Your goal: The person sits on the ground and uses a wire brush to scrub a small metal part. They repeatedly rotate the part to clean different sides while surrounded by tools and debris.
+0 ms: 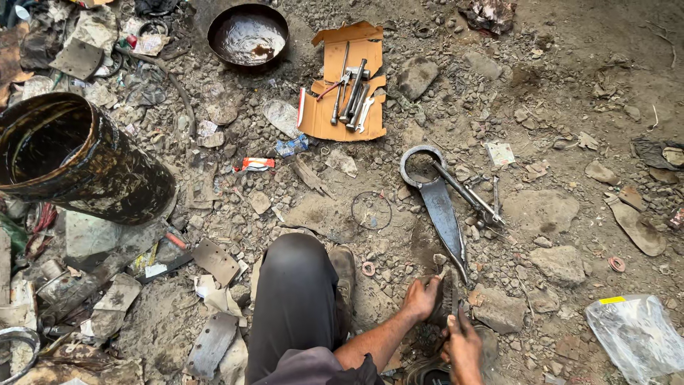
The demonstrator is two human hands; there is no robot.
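Observation:
My left hand (420, 298) grips the near, narrow end of a long flat metal bar (442, 210) that lies on the dirt and ends in a ring (420, 165) at its far end. My right hand (464, 349) is closed on a thin dark tool (454, 292) held upright against that same near end. Both hands meet just right of my bent knee in dark trousers (296, 299). What lies under the hands is hidden.
A cardboard piece (345, 85) with several wrenches lies farther off. A black drum (71, 160) lies on its side at left, a round pan of liquid (248, 36) beyond it. Long bolts (467, 192), stones, washers, metal scraps and a plastic bag (634, 335) litter the ground.

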